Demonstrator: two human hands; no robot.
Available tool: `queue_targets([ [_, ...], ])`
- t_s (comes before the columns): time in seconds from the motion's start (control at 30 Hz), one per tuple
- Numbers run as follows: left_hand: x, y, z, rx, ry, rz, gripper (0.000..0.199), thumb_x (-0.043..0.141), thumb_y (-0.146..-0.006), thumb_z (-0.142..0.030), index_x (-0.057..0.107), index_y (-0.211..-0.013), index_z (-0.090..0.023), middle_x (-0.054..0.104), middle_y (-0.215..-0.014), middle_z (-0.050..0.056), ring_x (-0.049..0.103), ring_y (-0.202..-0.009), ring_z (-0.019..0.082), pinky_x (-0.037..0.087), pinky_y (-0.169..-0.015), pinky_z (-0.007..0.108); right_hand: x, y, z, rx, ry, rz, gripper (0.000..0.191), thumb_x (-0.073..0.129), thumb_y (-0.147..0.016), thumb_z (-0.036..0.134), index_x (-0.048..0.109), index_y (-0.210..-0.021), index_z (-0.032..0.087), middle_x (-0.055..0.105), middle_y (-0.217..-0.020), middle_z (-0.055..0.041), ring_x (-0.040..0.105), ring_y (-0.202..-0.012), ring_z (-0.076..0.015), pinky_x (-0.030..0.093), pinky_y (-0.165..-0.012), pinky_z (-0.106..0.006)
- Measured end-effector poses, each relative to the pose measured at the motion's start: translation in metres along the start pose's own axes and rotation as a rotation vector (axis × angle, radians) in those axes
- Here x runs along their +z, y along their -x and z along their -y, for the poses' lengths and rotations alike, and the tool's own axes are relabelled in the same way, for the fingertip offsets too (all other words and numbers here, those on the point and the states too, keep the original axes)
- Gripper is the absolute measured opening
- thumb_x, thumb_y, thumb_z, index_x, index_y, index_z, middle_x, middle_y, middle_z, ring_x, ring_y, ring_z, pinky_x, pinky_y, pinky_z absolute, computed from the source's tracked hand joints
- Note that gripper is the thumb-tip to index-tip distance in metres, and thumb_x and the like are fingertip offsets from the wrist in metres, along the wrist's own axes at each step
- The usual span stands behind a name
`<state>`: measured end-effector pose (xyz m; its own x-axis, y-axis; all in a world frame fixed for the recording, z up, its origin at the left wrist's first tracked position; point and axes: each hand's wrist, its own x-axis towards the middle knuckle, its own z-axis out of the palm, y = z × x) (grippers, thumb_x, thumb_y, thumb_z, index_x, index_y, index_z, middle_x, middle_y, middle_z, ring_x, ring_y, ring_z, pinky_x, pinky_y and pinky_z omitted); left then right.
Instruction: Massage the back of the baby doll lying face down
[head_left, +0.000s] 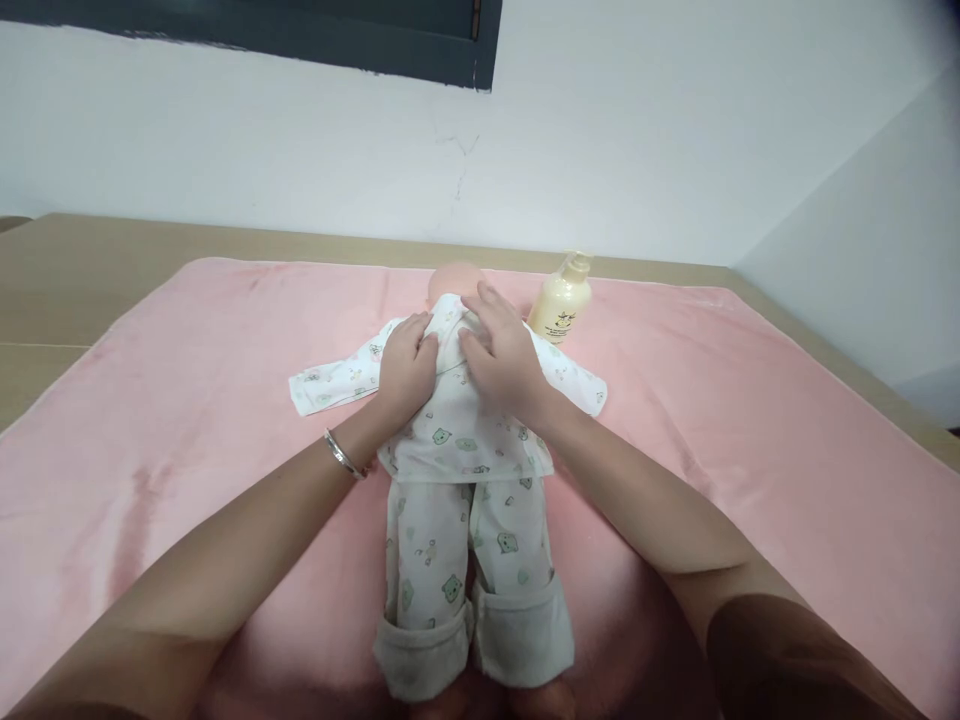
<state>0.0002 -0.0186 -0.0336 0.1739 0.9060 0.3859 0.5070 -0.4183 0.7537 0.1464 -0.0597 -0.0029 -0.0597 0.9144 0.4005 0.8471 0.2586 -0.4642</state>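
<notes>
A cracked white wall (637,150) with a dark frame (420,55) backs the wooden table (112,260).

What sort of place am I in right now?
Indoors, possibly a baby-care practice spot: a pink blanket covers much of a wooden surface by a wall, with what looks like a clothed doll on it and a pump bottle beside the doll.

The head camera looks from above the foot end of the dressed baby doll (466,445), forward and down, toward the white wall (615,150) across the top of the frame. It is rather near: both forearms (255,560) enter large from the lower corners, and the left hand (407,372) and right hand (506,358) appear around the centre.
</notes>
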Motion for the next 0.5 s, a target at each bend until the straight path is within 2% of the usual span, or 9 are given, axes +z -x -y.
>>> queue_targets([
  [0.07, 0.001, -0.0003, 0.002, -0.004, 0.002, 0.0, 0.042, 0.038, -0.091, -0.026, 0.069, -0.116, -0.017, 0.072, -0.126, 0.011, 0.063, -0.117, 0.025, 0.048, -0.112, 0.044, 0.0, 0.0049, 0.0072, -0.047, 0.065, -0.002, 0.056, 0.034, -0.099, 0.024, 0.052, -0.15, 0.012, 0.035, -0.169, -0.0118, 0.024, -0.16, -0.0274, 0.02, -0.13, -0.053],
  [0.2, 0.0027, 0.0002, 0.0046, -0.003, 0.01, -0.01, 0.045, 0.038, -0.091, -0.027, 0.068, -0.122, -0.015, 0.069, -0.135, 0.012, 0.06, -0.125, 0.026, 0.044, -0.118, 0.045, 0.003, 0.006, 0.0088, -0.041, 0.127, 0.123, 0.055, 0.033, -0.102, 0.027, 0.053, -0.15, 0.011, 0.043, -0.163, -0.0151, 0.034, -0.156, -0.0304, 0.02, -0.129, -0.059],
  [0.27, 0.0023, 0.0005, 0.0034, -0.009, 0.009, -0.011, 0.045, 0.038, -0.09, -0.027, 0.069, -0.121, -0.016, 0.07, -0.133, 0.012, 0.061, -0.124, 0.026, 0.045, -0.117, 0.045, 0.0005, 0.003, 0.0052, -0.023, 0.113, 0.097, 0.056, 0.032, -0.101, 0.027, 0.051, -0.151, 0.01, 0.044, -0.163, -0.0163, 0.036, -0.155, -0.0286, 0.021, -0.129, -0.056],
  [0.33, 0.0014, 0.0008, 0.0012, -0.016, 0.006, -0.011, 0.043, 0.038, -0.09, -0.027, 0.07, -0.117, -0.017, 0.071, -0.129, 0.011, 0.062, -0.121, 0.026, 0.046, -0.115, 0.045, -0.0037, -0.0001, 0.0018, -0.014, 0.108, 0.02, 0.057, 0.031, -0.101, 0.026, 0.049, -0.152, 0.009, 0.041, -0.164, -0.0162, 0.035, -0.156, -0.0264, 0.022, -0.13, -0.053],
  [0.4, 0.0008, 0.0009, -0.0002, -0.013, 0.009, -0.009, 0.042, 0.038, -0.09, -0.027, 0.071, -0.114, -0.017, 0.072, -0.127, 0.01, 0.062, -0.12, 0.026, 0.047, -0.114, 0.044, -0.0055, -0.0015, 0.0006, -0.006, 0.113, -0.005, 0.058, 0.031, -0.1, 0.025, 0.048, -0.153, 0.008, 0.038, -0.166, -0.0163, 0.031, -0.157, -0.0266, 0.021, -0.13, -0.052],
  [0.5, 0.0009, 0.0009, 0.0003, -0.014, 0.013, -0.014, 0.041, 0.038, -0.089, -0.027, 0.07, -0.114, -0.017, 0.072, -0.127, 0.011, 0.062, -0.12, 0.026, 0.047, -0.114, 0.045, -0.0019, 0.0007, 0.0034, 0.015, 0.107, 0.11, 0.058, 0.036, -0.101, 0.029, 0.047, -0.154, 0.008, 0.037, -0.167, -0.0175, 0.029, -0.158, -0.0323, 0.02, -0.129, -0.059],
])
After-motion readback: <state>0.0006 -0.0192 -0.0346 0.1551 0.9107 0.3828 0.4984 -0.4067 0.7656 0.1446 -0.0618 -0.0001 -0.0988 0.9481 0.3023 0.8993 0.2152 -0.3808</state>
